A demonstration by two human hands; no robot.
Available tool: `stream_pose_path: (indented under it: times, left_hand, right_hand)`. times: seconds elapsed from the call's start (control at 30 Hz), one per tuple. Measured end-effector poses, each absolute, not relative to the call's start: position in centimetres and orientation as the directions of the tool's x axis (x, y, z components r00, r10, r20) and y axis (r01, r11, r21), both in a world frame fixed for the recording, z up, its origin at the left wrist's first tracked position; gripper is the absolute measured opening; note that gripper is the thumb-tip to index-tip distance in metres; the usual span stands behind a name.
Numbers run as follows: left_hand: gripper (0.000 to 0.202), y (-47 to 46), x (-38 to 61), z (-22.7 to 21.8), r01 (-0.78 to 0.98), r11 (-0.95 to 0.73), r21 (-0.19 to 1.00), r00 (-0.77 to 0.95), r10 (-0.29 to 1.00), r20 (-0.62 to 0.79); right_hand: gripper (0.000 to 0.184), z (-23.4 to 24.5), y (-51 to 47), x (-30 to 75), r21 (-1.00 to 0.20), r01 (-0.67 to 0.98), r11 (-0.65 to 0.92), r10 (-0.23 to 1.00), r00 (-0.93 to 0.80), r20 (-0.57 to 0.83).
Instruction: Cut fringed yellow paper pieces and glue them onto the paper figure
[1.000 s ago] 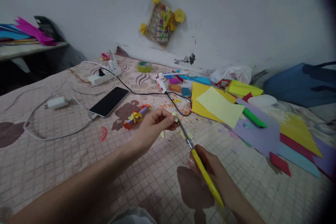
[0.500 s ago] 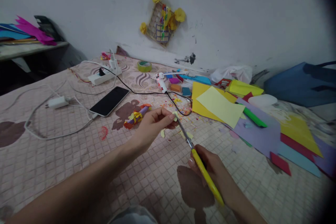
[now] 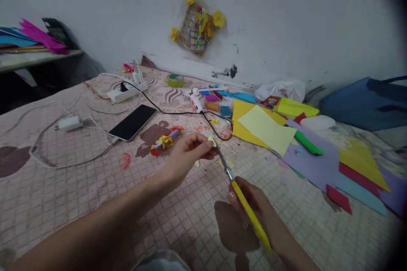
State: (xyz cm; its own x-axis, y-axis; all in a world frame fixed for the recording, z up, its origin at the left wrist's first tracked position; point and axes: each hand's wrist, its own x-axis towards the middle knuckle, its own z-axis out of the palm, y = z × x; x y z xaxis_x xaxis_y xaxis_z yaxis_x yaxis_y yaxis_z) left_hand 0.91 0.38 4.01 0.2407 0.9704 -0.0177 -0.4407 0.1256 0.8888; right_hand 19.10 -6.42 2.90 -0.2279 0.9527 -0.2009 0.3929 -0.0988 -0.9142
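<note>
Between the thumb and fingers of my left hand (image 3: 195, 150) is pinched a small pale yellow paper piece (image 3: 212, 139). My right hand (image 3: 251, 199) is closed around the yellow handles of a pair of scissors (image 3: 243, 201). The metal blades point up and left, their tips at the edge of the paper piece; how far apart the blades are is hard to make out. Pale yellow offcuts (image 3: 229, 164) lie on the cloth just beyond the scissors. Left of my left hand rests a purple roll with yellow and orange paper trimmings (image 3: 165, 140).
A phone (image 3: 132, 123) and a power strip (image 3: 127, 91) with cables lie to the left. A glue gun (image 3: 196, 100) and green tape (image 3: 175, 80) sit farther back. Coloured sheets (image 3: 311, 163), with a green cutter-like tool (image 3: 308, 142), spread to the right. A blue bag (image 3: 362, 101) leans at the wall.
My left hand has turned slightly and shifted a little right, showing more of the pale yellow piece. The scissors stay at its edge, nearly unmoved.
</note>
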Motion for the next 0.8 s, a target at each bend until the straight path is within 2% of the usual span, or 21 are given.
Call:
stream_pose_path:
  times: [0.33,0.8]
  left_hand:
    - [0.014,0.25,1.00,4.22,-0.456,0.137,0.880,0.239,0.971,-0.028]
    - [0.013,0.55,0.66,4.01,-0.411,0.114,0.904,0.236,0.972,-0.015]
  right_hand:
    - [0.028,2.12,-6.56,19.14,-0.894,0.438,-0.090,0.957,-0.209,-0.199]
    - [0.027,2.05,-6.40,19.38,-0.834,0.552,0.006,0.963,-0.228,-0.145]
